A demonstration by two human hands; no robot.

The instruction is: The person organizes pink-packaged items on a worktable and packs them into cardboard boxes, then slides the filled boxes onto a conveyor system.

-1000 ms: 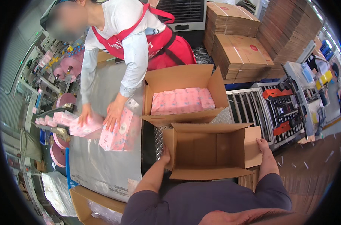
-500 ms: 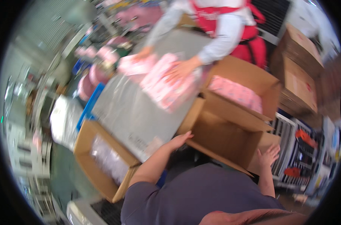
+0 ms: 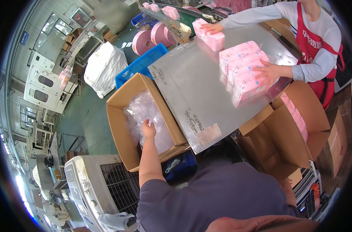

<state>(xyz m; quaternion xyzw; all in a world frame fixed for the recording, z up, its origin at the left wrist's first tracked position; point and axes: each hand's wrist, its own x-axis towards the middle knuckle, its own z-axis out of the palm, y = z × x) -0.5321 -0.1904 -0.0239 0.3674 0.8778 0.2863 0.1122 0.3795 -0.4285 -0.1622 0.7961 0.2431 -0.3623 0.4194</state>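
Note:
My left hand (image 3: 148, 129) reaches over a cardboard box (image 3: 114, 116) filled with clear plastic bags (image 3: 145, 106). Its thumb and forefinger stand apart with nothing visible between them; the other fingers are hard to make out. Low on the right, my right hand (image 3: 287, 187) is beside the flap of an open carton (image 3: 274, 135). My own body and the flap partly cover that hand, so its grip does not show. Behind this carton stands another one holding pink packs (image 3: 296, 116).
Across the metal table (image 3: 179, 96), a co-worker in a red apron has one hand on a pink pack (image 3: 208, 34) and the other on a group of pink packs (image 3: 245, 69). A blue crate (image 3: 141, 63), white sack (image 3: 105, 69) and white machine (image 3: 83, 178) stand left.
My left hand has left the open carton's edge and moved left over the bag box. My view has swung left. The co-worker's left and right hands are now farther apart.

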